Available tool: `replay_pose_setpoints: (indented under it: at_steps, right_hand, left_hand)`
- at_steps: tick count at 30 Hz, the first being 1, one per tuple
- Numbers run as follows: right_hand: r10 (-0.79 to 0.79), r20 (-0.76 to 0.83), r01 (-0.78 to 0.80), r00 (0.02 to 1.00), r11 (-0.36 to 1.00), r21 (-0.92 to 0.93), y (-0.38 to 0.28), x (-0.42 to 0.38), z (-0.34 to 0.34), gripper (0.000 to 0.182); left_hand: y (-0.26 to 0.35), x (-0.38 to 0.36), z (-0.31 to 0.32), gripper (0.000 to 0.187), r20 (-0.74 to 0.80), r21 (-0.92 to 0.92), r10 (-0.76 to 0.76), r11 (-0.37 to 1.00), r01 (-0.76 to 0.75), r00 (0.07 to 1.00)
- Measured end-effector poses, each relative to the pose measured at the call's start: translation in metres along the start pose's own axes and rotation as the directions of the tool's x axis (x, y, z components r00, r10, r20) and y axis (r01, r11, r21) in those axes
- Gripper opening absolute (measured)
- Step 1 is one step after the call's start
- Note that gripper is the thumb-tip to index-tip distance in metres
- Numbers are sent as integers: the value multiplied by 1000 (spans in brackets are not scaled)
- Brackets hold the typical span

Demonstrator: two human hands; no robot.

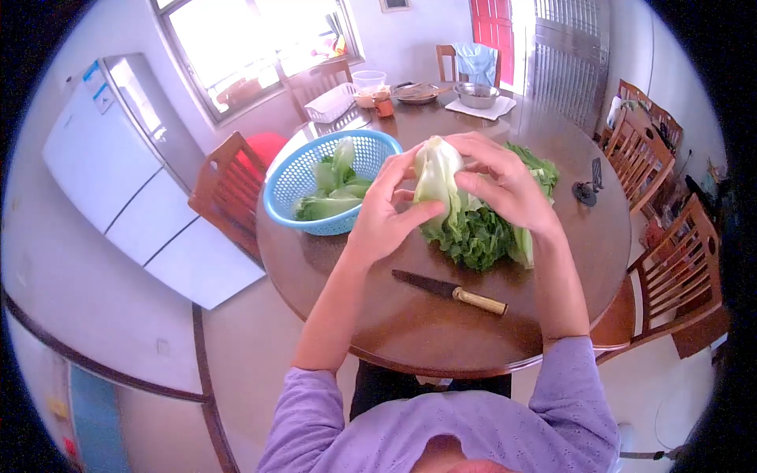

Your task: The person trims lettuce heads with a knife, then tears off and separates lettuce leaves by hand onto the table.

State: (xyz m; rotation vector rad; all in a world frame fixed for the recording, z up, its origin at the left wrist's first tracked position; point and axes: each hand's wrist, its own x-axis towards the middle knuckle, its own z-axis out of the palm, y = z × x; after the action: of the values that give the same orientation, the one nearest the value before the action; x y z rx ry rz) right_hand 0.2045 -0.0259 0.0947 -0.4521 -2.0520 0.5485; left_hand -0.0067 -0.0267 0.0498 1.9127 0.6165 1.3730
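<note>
Both my hands hold a head of leafy greens [438,175] above the table, its pale stem end pointing up. My left hand [388,206] curves round its left side, thumb across the front. My right hand [509,183] grips it from the right, thumb near the upper stalks. Dark green leaves [479,239] spread below and right of my hands. To the left, a blue perforated basket [277,206] holds loose green leaves [335,189]. A knife [449,290] with a light-coloured handle lies in front of the greens, blade towards the left.
On the round brown table [410,339], a white basket [331,103], a red-brown jar [383,104], a plate [415,94] and a metal bowl [477,94] stand at the back. A small black stand [585,192] is at right. Wooden chairs [684,264] surround the table.
</note>
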Motion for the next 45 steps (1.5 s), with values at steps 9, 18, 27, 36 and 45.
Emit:
replay_pose_setpoints:
  at_steps: [9, 18, 27, 36, 45]
  right_hand:
    - [305, -23, -306, 952, 951, -50, 6, -4, 0, 34]
    - [290, -139, -315, 947, 925, -211, 13, -4, 8, 18]
    - [242, -128, -271, 962, 906, -326, 19, -3, 16, 17]
    - [155, -240, -245, 958, 878, -410, 19, -4, -3, 13]
    - [147, -265, -260, 953, 845, -468, 19, -3, -9, 12]
  left_hand:
    - [-17, 1, -9, 55, -170, -649, -77, 759, -53, 982]
    - [-42, 2, -9, 54, -229, -672, -113, 737, -73, 967]
    - [-51, -6, -4, 54, -278, -676, -131, 731, -97, 952]
    - [-50, -13, -10, 56, -195, -682, -238, 730, 43, 951]
    - [-48, -12, -11, 63, -215, -423, -86, 906, -14, 973]
